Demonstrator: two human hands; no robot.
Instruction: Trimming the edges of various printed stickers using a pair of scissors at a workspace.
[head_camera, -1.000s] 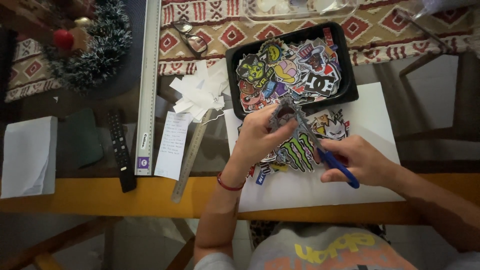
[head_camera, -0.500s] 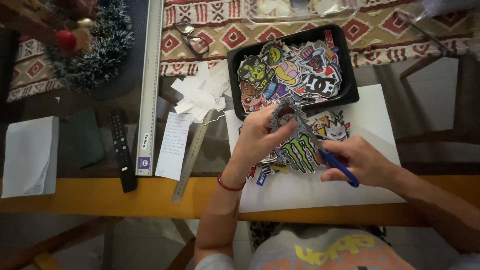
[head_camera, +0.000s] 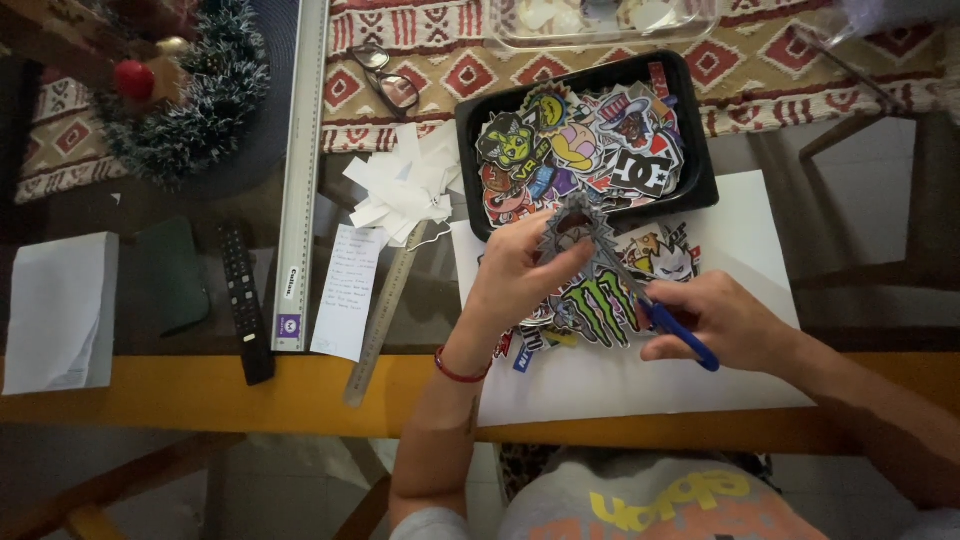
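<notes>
My left hand (head_camera: 520, 275) pinches a grey, jagged-edged sticker cut-out (head_camera: 572, 222) and holds it up over a white sheet (head_camera: 745, 225). My right hand (head_camera: 725, 320) grips blue-handled scissors (head_camera: 660, 310) whose blades reach up to the cut-out's edge. Under both hands, several colourful stickers (head_camera: 600, 300) lie spread on the white sheet. A black tray (head_camera: 700, 160) just beyond holds a heap of more stickers. A red band circles my left wrist.
Left of the sheet lie white paper scraps (head_camera: 400, 185), a metal ruler (head_camera: 380, 315), a written note (head_camera: 345, 290), a long straightedge (head_camera: 300, 170) and a black remote (head_camera: 243, 300). Glasses (head_camera: 385, 85) and a tinsel wreath (head_camera: 190, 100) sit farther back. A white paper stack (head_camera: 60, 310) rests at far left.
Both hands stay in nearly the same place. The grey cut-out has turned slightly in my left fingers while the scissors remain at its edge.
</notes>
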